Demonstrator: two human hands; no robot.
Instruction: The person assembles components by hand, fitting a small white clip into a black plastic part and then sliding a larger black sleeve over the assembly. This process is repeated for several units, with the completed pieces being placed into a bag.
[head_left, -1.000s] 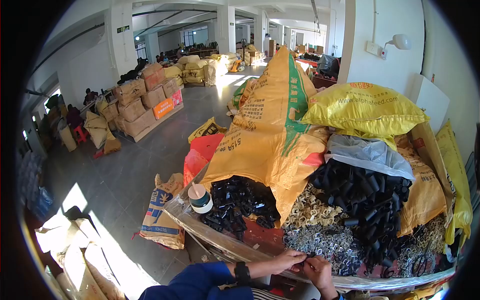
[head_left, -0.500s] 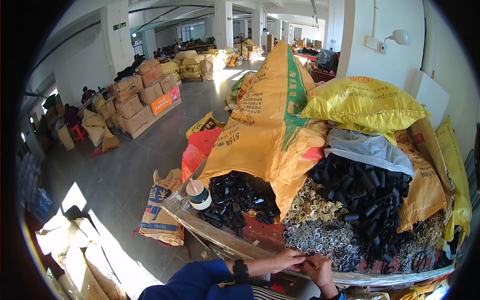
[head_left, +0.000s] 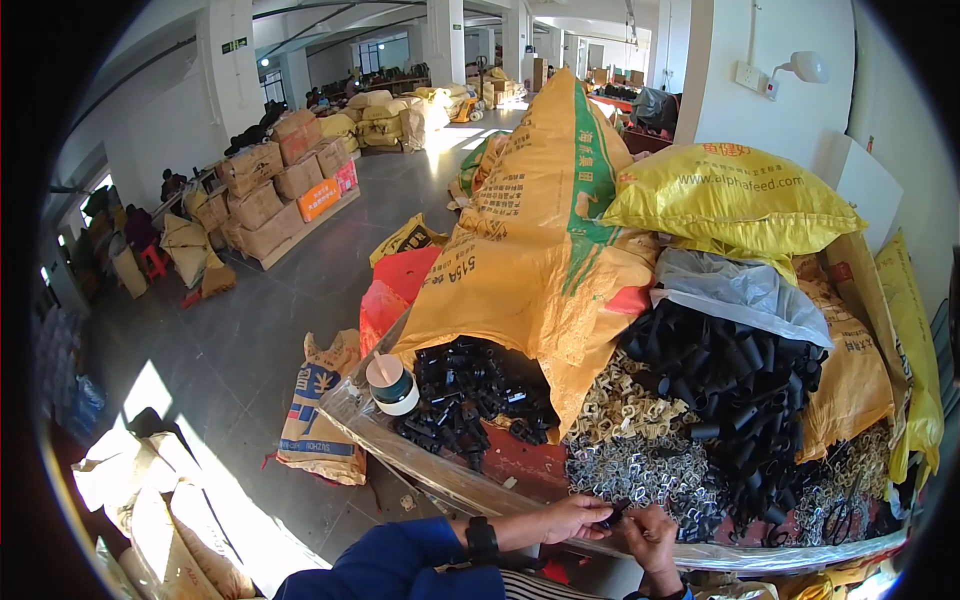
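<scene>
At the near edge of the table, my left hand (head_left: 578,520) pinches a small black plastic piece (head_left: 615,513). Right beside it, my right hand (head_left: 652,538) has its fingers curled closed; whatever is in them is hidden. Just beyond my hands lies a heap of small silvery metal clips (head_left: 640,480), with tan plastic rings (head_left: 630,405) behind it. Black tube-shaped parts (head_left: 740,375) are piled to the right. Glossy black fittings (head_left: 470,400) spill from a large orange woven sack (head_left: 520,270) to the left.
A lidded cup (head_left: 392,385) stands at the table's left corner. A stuffed yellow sack (head_left: 735,200) rests at the back right. On the floor are a printed sack (head_left: 322,410) to the left and stacked cartons (head_left: 270,220) farther off. The table's near edge (head_left: 780,558) is wrapped in clear film.
My hands have drawn slightly apart, the right one shifting a little to the right. The black piece at my left fingertips now shows more plainly. The view has tilted slightly.
</scene>
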